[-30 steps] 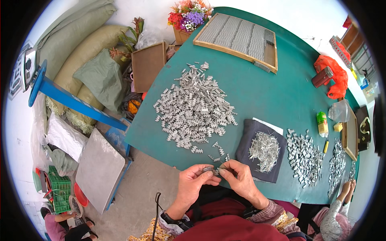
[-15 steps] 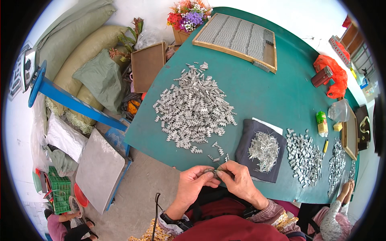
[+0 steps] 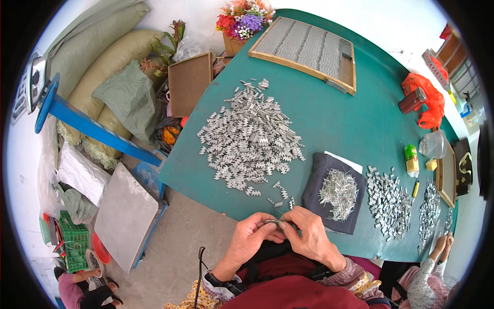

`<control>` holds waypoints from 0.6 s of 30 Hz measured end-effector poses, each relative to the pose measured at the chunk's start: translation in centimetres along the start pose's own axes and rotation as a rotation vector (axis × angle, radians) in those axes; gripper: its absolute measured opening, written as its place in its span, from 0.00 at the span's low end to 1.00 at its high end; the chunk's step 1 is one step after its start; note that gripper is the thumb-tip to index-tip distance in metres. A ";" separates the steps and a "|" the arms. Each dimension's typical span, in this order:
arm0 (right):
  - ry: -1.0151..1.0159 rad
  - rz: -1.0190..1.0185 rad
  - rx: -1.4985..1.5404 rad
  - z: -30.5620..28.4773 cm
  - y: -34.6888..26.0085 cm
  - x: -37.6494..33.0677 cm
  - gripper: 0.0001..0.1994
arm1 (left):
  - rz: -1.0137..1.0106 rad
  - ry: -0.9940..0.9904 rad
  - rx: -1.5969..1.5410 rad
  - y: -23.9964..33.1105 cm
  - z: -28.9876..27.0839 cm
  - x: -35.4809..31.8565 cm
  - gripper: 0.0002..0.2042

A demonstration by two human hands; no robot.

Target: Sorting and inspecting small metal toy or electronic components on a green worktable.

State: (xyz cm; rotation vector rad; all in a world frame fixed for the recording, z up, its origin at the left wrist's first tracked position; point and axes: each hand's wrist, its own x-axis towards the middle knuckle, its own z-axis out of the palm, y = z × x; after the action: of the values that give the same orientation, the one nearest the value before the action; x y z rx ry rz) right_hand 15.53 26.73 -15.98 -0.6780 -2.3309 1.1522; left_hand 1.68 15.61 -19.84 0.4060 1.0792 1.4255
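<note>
Both hands meet at the table's near edge. My left hand (image 3: 250, 238) pinches a small grey metal hinge piece (image 3: 271, 221) between thumb and fingers. My right hand (image 3: 307, 234) is closed against the same piece, its thumb and forefinger at the right end; a thin pin in those fingertips cannot be made out for sure. Just beyond lie a few loose toothed metal pieces (image 3: 281, 190). A large heap of such pieces (image 3: 249, 136) spreads farther left. Right of my hands, thin metal pins (image 3: 338, 194) are piled on a folded dark cloth (image 3: 315, 181).
A wooden tray (image 3: 288, 63) of rowed pieces lies at the green table's (image 3: 360, 123) far side. More metal parts (image 3: 388, 203) lie to the right, near a yellow-handled tool (image 3: 416, 188). Another person's hands (image 3: 443, 244) are at the right edge. A blue platform scale (image 3: 103, 131) stands left.
My fingers have shifted slightly on the metal piece, the right hand turning a little over it. The view has moved slightly. The heaps look the same.
</note>
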 end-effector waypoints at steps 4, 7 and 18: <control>0.002 0.000 0.001 0.2 0.0 0.1 0.03 | -0.001 -0.010 -0.004 0.1 -0.2 0.0 0.07; 0.009 -0.013 0.013 0.6 0.3 0.2 0.03 | 0.010 -0.020 -0.017 0.2 -0.4 0.0 0.07; -0.010 0.012 0.078 2.6 1.0 1.6 0.02 | 0.175 0.144 0.085 -0.2 -1.3 -0.7 0.08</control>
State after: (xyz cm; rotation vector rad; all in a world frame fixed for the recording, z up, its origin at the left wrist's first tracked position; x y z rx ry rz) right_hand 13.01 26.70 -17.92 -0.6603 -2.2803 1.2478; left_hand 0.89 14.46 -20.42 0.4738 1.2487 1.5857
